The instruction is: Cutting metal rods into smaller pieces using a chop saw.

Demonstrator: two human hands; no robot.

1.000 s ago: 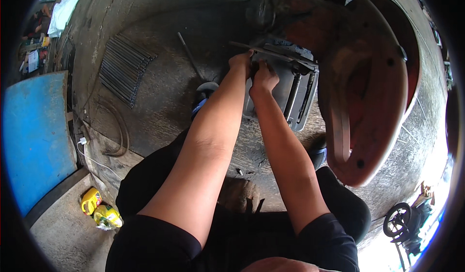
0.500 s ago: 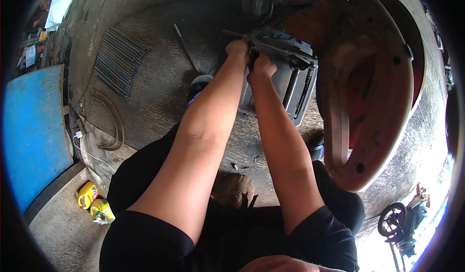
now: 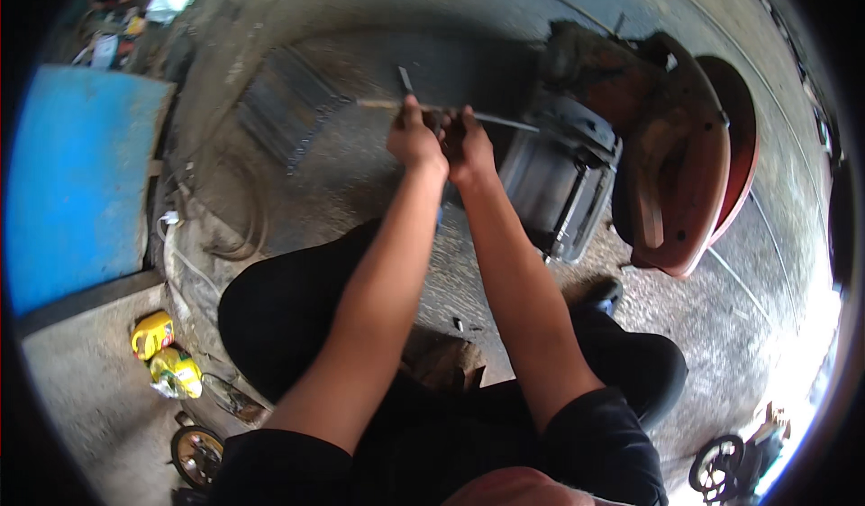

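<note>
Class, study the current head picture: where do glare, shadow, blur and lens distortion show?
Head view: white glare washes out the lower right, beside a wheel; head view: blur smears the row of rods; head view: shadow hides where the thin rod passes between left hand and right hand; head view: fisheye distortion bows edges near the rim.

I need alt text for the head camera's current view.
Left hand and right hand, close together, hold a thin rod crosswise. A row of dark rods lies left; what looks like a chop saw stands right.
</note>
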